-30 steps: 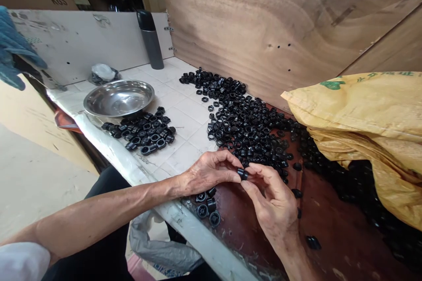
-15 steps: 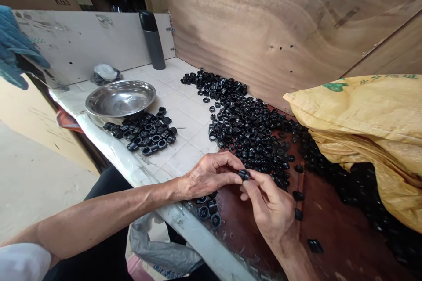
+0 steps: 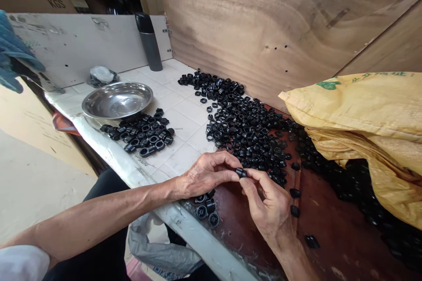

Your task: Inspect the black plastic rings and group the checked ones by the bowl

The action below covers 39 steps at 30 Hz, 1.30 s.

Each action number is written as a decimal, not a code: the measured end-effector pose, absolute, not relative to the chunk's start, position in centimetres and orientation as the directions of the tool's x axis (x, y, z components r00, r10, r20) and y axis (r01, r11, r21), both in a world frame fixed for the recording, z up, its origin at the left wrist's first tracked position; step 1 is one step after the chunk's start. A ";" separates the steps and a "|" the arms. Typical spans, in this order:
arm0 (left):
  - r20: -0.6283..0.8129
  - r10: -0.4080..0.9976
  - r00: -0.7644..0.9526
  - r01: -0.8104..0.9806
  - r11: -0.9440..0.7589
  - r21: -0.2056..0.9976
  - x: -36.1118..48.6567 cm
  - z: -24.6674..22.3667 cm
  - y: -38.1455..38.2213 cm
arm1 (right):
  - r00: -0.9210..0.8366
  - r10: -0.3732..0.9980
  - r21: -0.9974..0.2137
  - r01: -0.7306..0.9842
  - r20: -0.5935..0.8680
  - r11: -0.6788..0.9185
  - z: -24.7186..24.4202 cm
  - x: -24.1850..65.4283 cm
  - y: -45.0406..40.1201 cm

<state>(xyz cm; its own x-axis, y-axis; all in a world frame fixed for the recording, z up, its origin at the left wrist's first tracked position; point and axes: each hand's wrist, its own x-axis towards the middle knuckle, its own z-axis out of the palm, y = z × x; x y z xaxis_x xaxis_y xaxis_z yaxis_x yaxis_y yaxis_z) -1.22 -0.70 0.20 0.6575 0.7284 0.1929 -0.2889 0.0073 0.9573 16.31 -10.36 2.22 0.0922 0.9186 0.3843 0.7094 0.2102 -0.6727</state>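
Note:
Between the fingertips of both hands is a small black plastic part. My left hand pinches it from the left with thumb and forefinger. From the right, my right hand grips the same part, also with thumb and forefinger. Behind the hands spreads a large pile of black rings. Several black caps lie below my left wrist, by the table's front edge. A smaller heap of black parts sits farther left on the tiled surface.
A steel bowl stands at the left, with a dark bottle behind it. A yellow sack lies at the right over more black parts. A wooden panel closes off the back. A grey bag hangs below the front edge.
The whole view has shifted slightly. Both hands keep hold of the black part, with only a slight change in the right fingers.

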 end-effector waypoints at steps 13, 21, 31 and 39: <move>0.257 0.712 0.654 -0.295 -0.073 0.953 -1.2 0.4 -0.5 | 0.177 0.970 -0.842 0.537 0.168 0.048 2.4 16.1 -10.4; 0.337 0.694 0.636 -0.240 -0.237 0.942 -1.2 0.1 -0.2 | 0.168 0.966 -0.845 0.529 0.195 0.079 2.3 16.1 -10.3; 0.356 0.663 0.659 -0.225 -0.278 0.934 -1.2 0.1 -0.3 | 0.269 0.934 -0.851 0.522 0.234 0.063 1.7 15.6 -10.0; 0.167 0.706 0.688 -0.171 -0.066 0.983 -1.0 0.5 -0.5 | 0.275 0.943 -0.897 0.438 0.187 0.050 2.0 15.7 -9.9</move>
<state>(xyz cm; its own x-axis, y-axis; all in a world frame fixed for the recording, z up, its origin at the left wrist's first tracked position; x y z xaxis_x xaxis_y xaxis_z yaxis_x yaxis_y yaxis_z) -0.97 -0.47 0.50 0.6883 0.7059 0.1672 -0.1714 -0.0657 0.9830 15.66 -9.86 2.03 0.2751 0.9430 0.1872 0.4383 0.0503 -0.8974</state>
